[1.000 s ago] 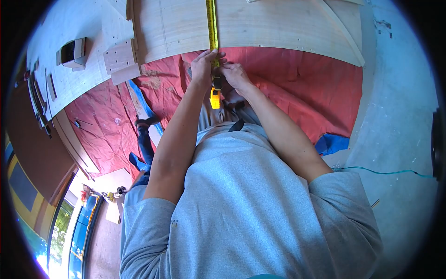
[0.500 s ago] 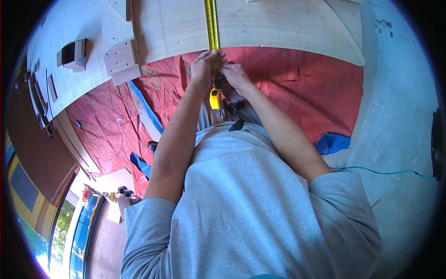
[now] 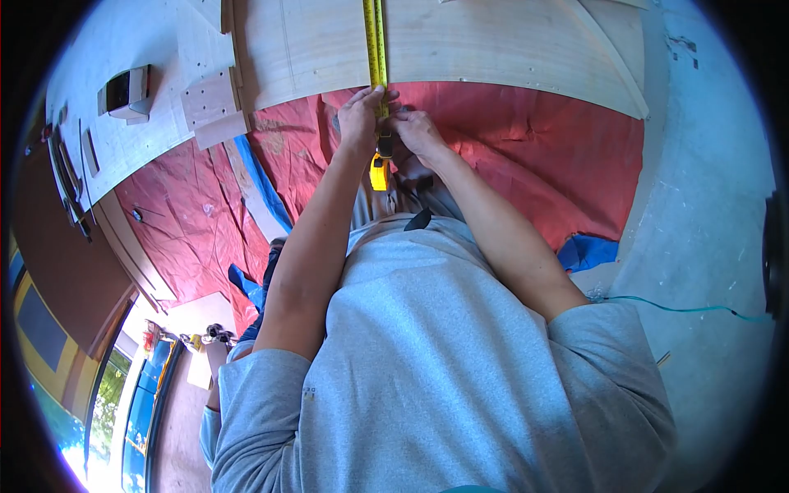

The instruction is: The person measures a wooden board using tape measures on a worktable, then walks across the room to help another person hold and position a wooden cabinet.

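Note:
A yellow tape measure blade (image 3: 376, 45) runs up from my hands across the pale plywood sheet (image 3: 485, 45). My left hand (image 3: 359, 117) is closed around the blade close to the sheet's near edge, thumb on top. Just to the right and slightly lower, my right hand (image 3: 418, 135) has its fingers pinched together at the blade's edge; its fingertips are partly hidden. Below both hands the yellow and black tape case (image 3: 379, 174) hangs in front of my trousers.
Red sheeting (image 3: 542, 160) lies under the curved plywood edge. Wood offcuts (image 3: 215, 103) and a small open box (image 3: 127, 94) rest on the left of the plywood. A green cord (image 3: 674, 306) crosses the floor at right. Another person's sleeve (image 3: 210, 435) shows behind my left arm.
Another person's leg and sleeve have come into view at the left behind my arm. My hands and the tape measure stay almost where they were.

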A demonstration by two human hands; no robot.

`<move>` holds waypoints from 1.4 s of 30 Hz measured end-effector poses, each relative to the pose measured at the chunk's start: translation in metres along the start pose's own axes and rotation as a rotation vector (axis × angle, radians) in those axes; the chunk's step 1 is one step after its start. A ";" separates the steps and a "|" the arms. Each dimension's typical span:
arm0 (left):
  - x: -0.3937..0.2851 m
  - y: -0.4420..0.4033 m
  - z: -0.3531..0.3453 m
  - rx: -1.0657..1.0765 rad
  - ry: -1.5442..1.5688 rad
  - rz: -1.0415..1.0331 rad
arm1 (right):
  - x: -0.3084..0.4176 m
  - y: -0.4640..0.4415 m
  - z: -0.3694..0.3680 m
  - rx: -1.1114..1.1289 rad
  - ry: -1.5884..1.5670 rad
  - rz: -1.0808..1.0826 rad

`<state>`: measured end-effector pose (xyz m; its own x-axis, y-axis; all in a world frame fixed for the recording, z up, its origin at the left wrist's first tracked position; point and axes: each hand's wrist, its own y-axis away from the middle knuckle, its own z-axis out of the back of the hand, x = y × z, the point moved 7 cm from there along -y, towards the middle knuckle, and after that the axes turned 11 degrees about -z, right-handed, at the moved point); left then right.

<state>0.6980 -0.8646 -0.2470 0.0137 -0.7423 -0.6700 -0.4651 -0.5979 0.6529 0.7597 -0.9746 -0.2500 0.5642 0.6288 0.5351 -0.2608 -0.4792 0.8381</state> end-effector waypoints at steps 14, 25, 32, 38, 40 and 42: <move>0.001 -0.002 0.002 -0.014 -0.027 -0.061 | -0.007 -0.008 0.001 0.043 -0.045 -0.026; 0.004 -0.004 0.002 -0.033 -0.064 -0.109 | 0.001 0.005 -0.001 0.040 -0.097 -0.079; 0.002 -0.004 0.001 -0.019 -0.054 -0.108 | -0.004 -0.003 0.000 0.025 -0.066 -0.047; 0.000 -0.003 0.001 -0.007 -0.061 -0.099 | -0.003 -0.003 0.001 0.009 -0.036 -0.016; 0.001 -0.004 0.002 0.000 -0.054 -0.095 | 0.000 0.000 0.001 0.006 -0.049 -0.025; 0.001 -0.003 0.001 0.009 -0.043 -0.093 | 0.000 0.001 0.001 0.014 -0.046 -0.039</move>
<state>0.6987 -0.8627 -0.2501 0.0194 -0.6698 -0.7423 -0.4712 -0.6609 0.5841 0.7598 -0.9756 -0.2494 0.6089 0.6188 0.4963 -0.2272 -0.4634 0.8565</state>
